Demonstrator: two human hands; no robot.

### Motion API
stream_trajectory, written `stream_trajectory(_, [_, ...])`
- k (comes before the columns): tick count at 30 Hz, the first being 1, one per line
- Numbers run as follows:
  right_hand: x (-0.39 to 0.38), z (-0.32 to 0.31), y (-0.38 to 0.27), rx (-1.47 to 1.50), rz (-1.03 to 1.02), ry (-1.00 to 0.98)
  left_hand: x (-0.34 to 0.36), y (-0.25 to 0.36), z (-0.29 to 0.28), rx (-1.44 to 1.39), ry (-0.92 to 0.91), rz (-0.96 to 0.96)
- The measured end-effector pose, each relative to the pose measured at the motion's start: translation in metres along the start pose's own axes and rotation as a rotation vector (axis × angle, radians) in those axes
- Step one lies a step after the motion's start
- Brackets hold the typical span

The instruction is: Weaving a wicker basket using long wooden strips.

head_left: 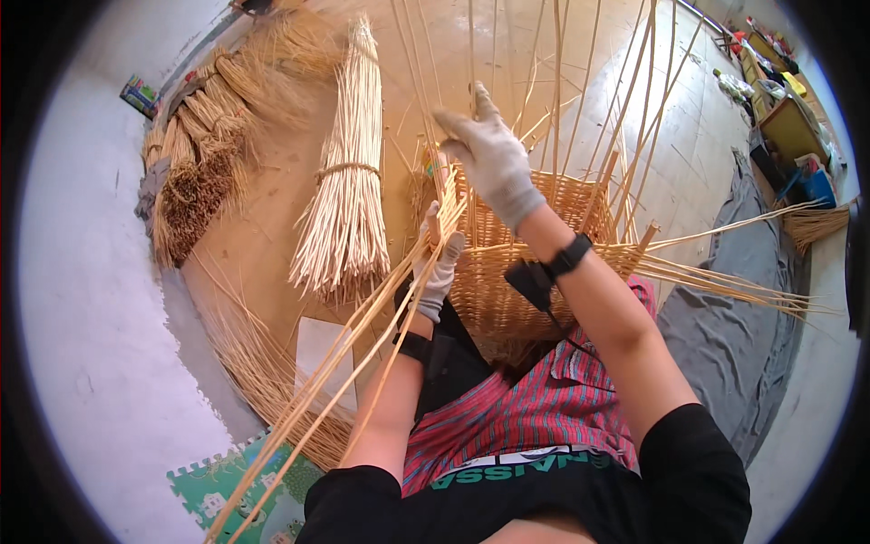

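A half-woven wicker basket (507,281) rests against my lap, tall upright rods (559,91) rising from its rim. My left hand (439,276), in a pale glove with bare fingertips, is closed at the basket's left corner around a bunch of long willow rods (353,335). Their loose ends trail down to the lower left. Above the far left corner, my right hand (494,163), gloved the same way, is raised with its fingers apart and nothing in them. More rods (725,276) stick out sideways from the right corner. My right forearm hides part of the basket's near side.
A tied bundle of peeled rods (349,181) stands left of the basket, with darker bundles (204,154) along the left wall. Loose rods (254,372) lie nearer me beside a foam mat (217,494). Grey cloth (734,317) covers the floor at right, near a cluttered shelf (797,136).
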State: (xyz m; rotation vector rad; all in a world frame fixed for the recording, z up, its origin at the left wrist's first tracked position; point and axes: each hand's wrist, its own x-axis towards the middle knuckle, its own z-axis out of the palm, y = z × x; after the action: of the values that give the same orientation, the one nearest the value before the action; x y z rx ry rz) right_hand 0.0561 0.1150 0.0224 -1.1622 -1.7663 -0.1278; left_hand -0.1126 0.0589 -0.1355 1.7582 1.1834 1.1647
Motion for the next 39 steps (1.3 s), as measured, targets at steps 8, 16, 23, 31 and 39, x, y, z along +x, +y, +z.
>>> stream_trajectory(8, [-0.213,-0.05,0.015,0.796,0.542,0.383,0.007,0.021,0.014,0.157,0.31,0.224])
stream_trajectory(16, [-0.224,-0.11,0.042,0.758,1.101,0.373,-0.082,0.02,0.034,-0.127,0.565,-0.278])
stream_trajectory(23, [-0.194,-0.105,0.018,0.671,0.999,0.35,-0.004,0.092,0.049,0.437,-0.234,0.115])
stream_trajectory(31, [-0.113,-0.103,0.06,-0.23,0.168,-0.087,0.0,0.115,0.057,-0.142,-0.292,-0.562])
stream_trajectory(39, [-0.264,-0.197,0.05,0.806,1.196,0.463,-0.018,0.15,0.09,0.221,0.087,0.072])
